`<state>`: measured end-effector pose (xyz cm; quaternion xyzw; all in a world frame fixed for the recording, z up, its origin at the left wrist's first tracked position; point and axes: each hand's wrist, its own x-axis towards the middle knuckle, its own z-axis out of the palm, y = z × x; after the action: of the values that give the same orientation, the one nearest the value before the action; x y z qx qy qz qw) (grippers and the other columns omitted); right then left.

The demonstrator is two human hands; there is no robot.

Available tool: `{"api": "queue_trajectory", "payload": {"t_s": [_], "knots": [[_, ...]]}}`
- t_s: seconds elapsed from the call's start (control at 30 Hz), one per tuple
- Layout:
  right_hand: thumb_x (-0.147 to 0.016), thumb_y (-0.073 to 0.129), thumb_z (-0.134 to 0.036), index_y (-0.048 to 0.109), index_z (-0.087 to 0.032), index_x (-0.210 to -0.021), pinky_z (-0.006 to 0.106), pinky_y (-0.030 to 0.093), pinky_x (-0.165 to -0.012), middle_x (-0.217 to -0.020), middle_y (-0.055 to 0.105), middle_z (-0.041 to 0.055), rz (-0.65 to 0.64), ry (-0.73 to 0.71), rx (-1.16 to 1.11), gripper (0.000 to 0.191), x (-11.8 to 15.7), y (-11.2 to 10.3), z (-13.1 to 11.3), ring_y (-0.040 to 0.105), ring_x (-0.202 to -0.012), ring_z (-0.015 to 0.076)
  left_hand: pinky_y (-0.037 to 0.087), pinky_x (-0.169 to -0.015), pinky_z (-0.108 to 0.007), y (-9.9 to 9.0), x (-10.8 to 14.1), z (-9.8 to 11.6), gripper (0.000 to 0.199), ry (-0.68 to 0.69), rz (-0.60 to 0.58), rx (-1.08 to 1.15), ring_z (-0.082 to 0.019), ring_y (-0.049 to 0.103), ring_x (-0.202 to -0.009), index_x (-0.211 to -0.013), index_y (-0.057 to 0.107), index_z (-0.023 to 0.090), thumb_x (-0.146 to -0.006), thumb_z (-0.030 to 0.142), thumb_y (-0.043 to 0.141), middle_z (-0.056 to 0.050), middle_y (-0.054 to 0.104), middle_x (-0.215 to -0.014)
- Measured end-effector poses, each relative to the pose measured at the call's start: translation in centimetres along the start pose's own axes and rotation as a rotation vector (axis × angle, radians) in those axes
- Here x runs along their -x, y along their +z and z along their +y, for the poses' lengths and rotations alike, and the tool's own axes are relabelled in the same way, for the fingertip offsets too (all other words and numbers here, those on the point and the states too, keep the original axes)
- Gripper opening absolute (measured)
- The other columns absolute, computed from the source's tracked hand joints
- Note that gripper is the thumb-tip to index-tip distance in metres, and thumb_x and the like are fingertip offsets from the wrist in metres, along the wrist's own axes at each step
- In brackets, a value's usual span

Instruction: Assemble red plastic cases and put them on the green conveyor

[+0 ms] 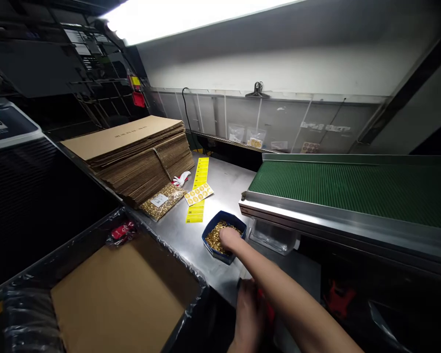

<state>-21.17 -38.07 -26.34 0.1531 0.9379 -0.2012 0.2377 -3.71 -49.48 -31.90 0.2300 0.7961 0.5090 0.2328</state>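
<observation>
— What fills the bench, biggest first?

— A green ribbed conveyor belt [353, 189] on the right, a tall stack of flattened brown cardboard boxes [139, 152] far left, and a plastic-lined carton with a cardboard sheet [121, 289] near left. Smaller: strips of yellow printed labels [198, 189] and a clear bag of gold pieces [161, 201] on the steel table [180, 230].

— And the hands?

— The right hand [230, 239] reaches across into a small blue plastic tray of tiny gold parts [223, 236], at the table's middle beside the belt's end. Fingers are curled down into the heap; whether they pinch anything I cannot tell. The left hand [248, 314] rests near the table's front edge, grasping something red, mostly hidden.

— Done well how?

— I'd say scoop shallow, keeping the tray flat so nothing spills.
</observation>
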Motion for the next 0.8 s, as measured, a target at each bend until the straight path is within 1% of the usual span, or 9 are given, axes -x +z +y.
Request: {"api": "queue_trajectory", "payload": {"t_s": [0.07, 0.17, 0.27, 0.33, 0.4, 0.47, 0.53, 0.67, 0.8], "knots": [[-0.098, 0.068, -0.034, 0.065, -0.014, -0.123, 0.044, 0.059, -0.092, -0.124, 0.067, 0.0101, 0.007, 0.004, 0.035, 0.032, -0.4, 0.5, 0.2, 0.068, -0.108, 0.0231, 0.048, -0.105, -0.051, 0.2, 0.3, -0.8, 0.04, 0.053, 0.005, -0.035, -0.035, 0.06, -0.118, -0.126, 0.063, 0.011, -0.089, 0.024, 0.05, -0.02, 0.065, -0.122], [-0.099, 0.067, -0.035, 0.065, -0.014, -0.122, 0.044, 0.059, -0.092, -0.122, 0.068, 0.01, 0.042, 0.0, 0.06, 0.032, -0.7, 0.8, 0.6, 0.068, -0.107, 0.023, 0.048, -0.108, -0.054, 0.5, 1.3, -2.3, 0.045, 0.126, 0.06, -0.116, -0.037, 0.057, -0.127, -0.135, 0.059, 0.013, -0.093, 0.025, 0.047, -0.021, 0.062, -0.132], [-0.1, 0.065, -0.037, 0.065, -0.015, -0.122, 0.044, 0.058, -0.093, -0.121, 0.068, 0.0095, 0.085, -0.01, 0.06, 0.031, -0.7, 0.7, 0.9, 0.068, -0.107, 0.0227, 0.047, -0.111, -0.053, -0.2, 2.6, -3.1, 0.044, 0.165, 0.129, -0.136, -0.037, 0.054, -0.133, -0.137, 0.059, 0.017, -0.095, 0.028, 0.049, -0.019, 0.06, -0.137], [-0.101, 0.063, -0.037, 0.065, -0.016, -0.123, 0.045, 0.058, -0.094, -0.122, 0.068, 0.0092, 0.102, -0.021, 0.057, 0.031, -0.5, 0.7, 1.0, 0.067, -0.108, 0.0228, 0.048, -0.109, -0.052, -1.3, 3.5, -3.2, 0.039, 0.169, 0.154, -0.117, -0.036, 0.056, -0.129, -0.132, 0.062, 0.021, -0.097, 0.032, 0.051, -0.017, 0.062, -0.134], [-0.1, 0.064, -0.037, 0.065, -0.016, -0.122, 0.044, 0.058, -0.093, -0.122, 0.068, 0.0091, 0.096, -0.035, 0.057, 0.031, -0.3, 0.7, 1.1, 0.067, -0.108, 0.0228, 0.051, -0.104, -0.05, -2.5, 4.1, -3.1, 0.032, 0.163, 0.153, -0.086, -0.034, 0.061, -0.121, -0.125, 0.066, 0.023, -0.098, 0.035, 0.053, -0.015, 0.065, -0.127], [-0.1, 0.065, -0.037, 0.066, -0.015, -0.121, 0.044, 0.059, -0.093, -0.121, 0.068, 0.0089, 0.074, -0.053, 0.058, 0.03, -0.1, 1.0, 0.9, 0.068, -0.107, 0.0224, 0.054, -0.095, -0.045, -3.5, 4.4, -2.8, 0.027, 0.168, 0.118, -0.049, -0.032, 0.065, -0.109, -0.116, 0.068, 0.024, -0.098, 0.037, 0.052, -0.013, 0.068, -0.116], [-0.099, 0.066, -0.036, 0.066, -0.015, -0.12, 0.044, 0.059, -0.093, -0.121, 0.068, 0.0088, 0.054, -0.066, 0.063, 0.029, 0.0, 1.2, 0.6, 0.068, -0.107, 0.0225, 0.055, -0.087, -0.041, -4.2, 4.5, -2.5, 0.026, 0.182, 0.084, -0.02, -0.029, 0.067, -0.099, -0.109, 0.069, 0.024, -0.099, 0.04, 0.051, -0.011, 0.068, -0.106], [-0.099, 0.066, -0.036, 0.065, -0.015, -0.123, 0.045, 0.058, -0.094, -0.124, 0.067, 0.0095, 0.047, -0.067, 0.078, 0.031, 0.0, 1.3, 0.0, 0.067, -0.11, 0.0235, 0.055, -0.082, -0.038, -4.8, 4.7, -2.2, 0.031, 0.19, 0.053, 0.004, -0.028, 0.068, -0.092, -0.102, 0.07, 0.023, -0.1, 0.047, 0.05, -0.01, 0.069, -0.098], [-0.099, 0.066, -0.036, 0.065, -0.015, -0.123, 0.045, 0.058, -0.094, -0.125, 0.067, 0.0093, 0.033, -0.084, 0.076, 0.032, 0.1, 1.1, 0.0, 0.067, -0.11, 0.0237, 0.055, -0.08, -0.036, -4.9, 5.2, -2.2, 0.037, 0.181, 0.048, -0.006, -0.027, 0.068, -0.088, -0.097, 0.071, 0.023, -0.099, 0.054, 0.049, -0.01, 0.07, -0.094]]}}
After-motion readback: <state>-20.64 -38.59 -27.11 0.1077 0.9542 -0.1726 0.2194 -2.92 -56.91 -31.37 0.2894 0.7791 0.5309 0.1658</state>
